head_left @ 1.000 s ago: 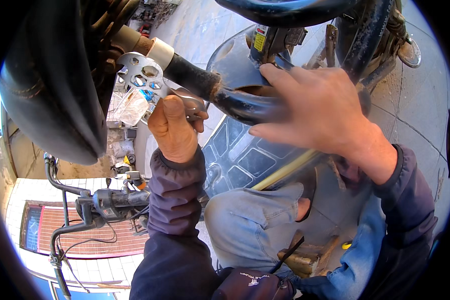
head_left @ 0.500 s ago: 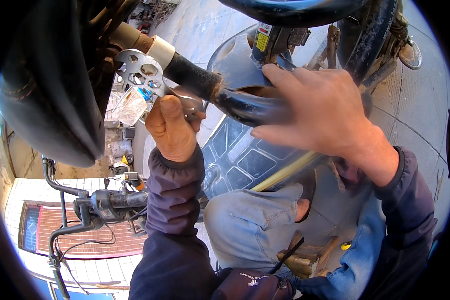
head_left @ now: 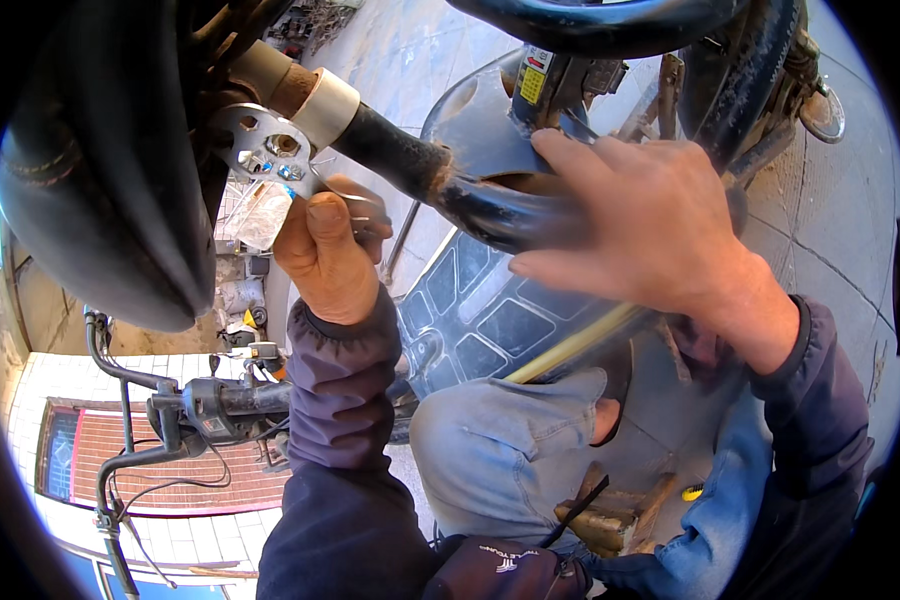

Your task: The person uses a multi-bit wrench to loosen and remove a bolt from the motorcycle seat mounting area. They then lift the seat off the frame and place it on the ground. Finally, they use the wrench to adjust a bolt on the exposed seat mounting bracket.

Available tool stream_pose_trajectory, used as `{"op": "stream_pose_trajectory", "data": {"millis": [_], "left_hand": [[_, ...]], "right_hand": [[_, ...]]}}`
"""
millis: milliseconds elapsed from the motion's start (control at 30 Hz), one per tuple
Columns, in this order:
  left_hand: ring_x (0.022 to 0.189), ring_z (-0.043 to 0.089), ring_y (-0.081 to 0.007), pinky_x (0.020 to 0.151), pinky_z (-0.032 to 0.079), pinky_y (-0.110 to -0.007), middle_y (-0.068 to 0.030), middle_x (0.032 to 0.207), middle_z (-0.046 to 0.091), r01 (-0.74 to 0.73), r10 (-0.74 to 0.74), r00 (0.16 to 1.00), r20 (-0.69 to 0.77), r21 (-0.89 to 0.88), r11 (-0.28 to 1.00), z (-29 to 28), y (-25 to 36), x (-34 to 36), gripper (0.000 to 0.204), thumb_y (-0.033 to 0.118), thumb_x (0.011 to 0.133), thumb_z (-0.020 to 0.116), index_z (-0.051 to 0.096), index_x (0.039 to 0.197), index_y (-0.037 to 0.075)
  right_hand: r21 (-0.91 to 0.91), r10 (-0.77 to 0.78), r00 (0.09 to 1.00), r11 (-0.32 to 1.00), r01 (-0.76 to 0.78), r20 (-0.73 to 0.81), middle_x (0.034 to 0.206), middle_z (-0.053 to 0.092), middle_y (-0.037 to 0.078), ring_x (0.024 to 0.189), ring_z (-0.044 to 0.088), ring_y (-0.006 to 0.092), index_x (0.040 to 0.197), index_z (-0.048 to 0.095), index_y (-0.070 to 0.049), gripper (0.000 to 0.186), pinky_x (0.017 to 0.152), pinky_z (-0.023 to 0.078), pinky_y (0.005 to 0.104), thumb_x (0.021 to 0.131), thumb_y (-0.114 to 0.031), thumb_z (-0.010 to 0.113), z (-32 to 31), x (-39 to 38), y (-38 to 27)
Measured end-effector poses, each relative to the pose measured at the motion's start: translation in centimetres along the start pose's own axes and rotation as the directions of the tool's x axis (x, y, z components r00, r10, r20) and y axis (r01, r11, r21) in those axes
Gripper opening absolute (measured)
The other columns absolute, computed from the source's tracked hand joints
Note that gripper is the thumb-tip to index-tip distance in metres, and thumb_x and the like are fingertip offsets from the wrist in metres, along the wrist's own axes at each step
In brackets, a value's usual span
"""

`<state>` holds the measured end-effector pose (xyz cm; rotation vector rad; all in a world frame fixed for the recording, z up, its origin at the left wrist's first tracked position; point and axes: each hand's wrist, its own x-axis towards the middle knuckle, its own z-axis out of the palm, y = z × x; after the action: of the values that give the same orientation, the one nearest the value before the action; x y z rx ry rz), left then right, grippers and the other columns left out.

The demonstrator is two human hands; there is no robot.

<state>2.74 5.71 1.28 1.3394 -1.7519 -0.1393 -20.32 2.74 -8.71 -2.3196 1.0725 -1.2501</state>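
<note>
My left hand [head_left: 325, 240] is closed around a flat silver multi-hole wrench [head_left: 260, 140]. The wrench's round, perforated head lies beside a pale metal collar [head_left: 327, 108] at the end of a black steel tube [head_left: 395, 155]. A rusty nut shows through one of its holes. My right hand [head_left: 640, 220] lies over the same tube farther right, palm down, thumb on the near side and fingers on the far side; its fingertips are partly hidden and the hand is slightly blurred. Where the tube widens, a split opening [head_left: 520, 183] shows next to that hand.
A black saddle-like part [head_left: 100, 220] hangs close at left. The scooter's dark footboard [head_left: 490, 310] lies below the tube, and a wheel with a black tyre [head_left: 745, 80] stands at far right. Handlebars [head_left: 220, 410] are at lower left, a small wooden stool [head_left: 610, 515] by my leg.
My left hand and the wrench have shifted slightly left, and the wrench head has turned closer to the part behind the collar. My right hand stays on the tube.
</note>
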Motion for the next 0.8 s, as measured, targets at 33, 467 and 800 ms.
{"op": "stream_pose_trajectory", "data": {"millis": [33,467,800], "left_hand": [[0.042,0.042,-0.0085,0.037,0.028,-0.020,-0.0061,0.060,0.052,0.002,-0.003,1.000,-0.006,-0.021,1.000,-0.4,-0.2,0.1,0.054,0.056,0.090,0.052,0.051,0.073,0.006],[0.047,0.043,-0.0089,0.040,0.027,-0.019,-0.0038,0.062,0.050,-0.023,0.009,0.993,-0.121,-0.113,0.993,-2.8,-0.9,0.4,0.044,0.048,0.090,0.060,0.049,0.074,0.008],[0.042,0.042,-0.0097,0.037,0.030,-0.020,-0.0053,0.064,0.053,0.086,-0.125,0.980,-0.152,-0.242,0.966,-0.7,1.0,-0.6,0.041,0.045,0.092,0.057,0.054,0.081,0.007]], "right_hand": [[-0.005,-0.002,1.000,1.000,0.002,-0.002,0.074,0.061,0.011,0.064,0.062,0.0279,0.116,0.059,-0.005,0.074,0.058,0.047,0.0371,0.063,-0.052,0.077,0.0,0.0,0.0],[-0.020,-0.013,1.000,1.000,0.013,-0.016,0.073,0.060,0.009,0.063,0.061,0.0259,0.118,0.058,-0.006,0.074,0.057,0.046,0.0362,0.064,-0.053,0.076,0.2,-0.1,0.1],[-0.037,-0.017,1.000,0.999,0.017,-0.025,0.073,0.060,0.009,0.062,0.061,0.0266,0.117,0.058,-0.007,0.074,0.057,0.046,0.0365,0.063,-0.054,0.076,0.1,-0.1,0.2]]}}
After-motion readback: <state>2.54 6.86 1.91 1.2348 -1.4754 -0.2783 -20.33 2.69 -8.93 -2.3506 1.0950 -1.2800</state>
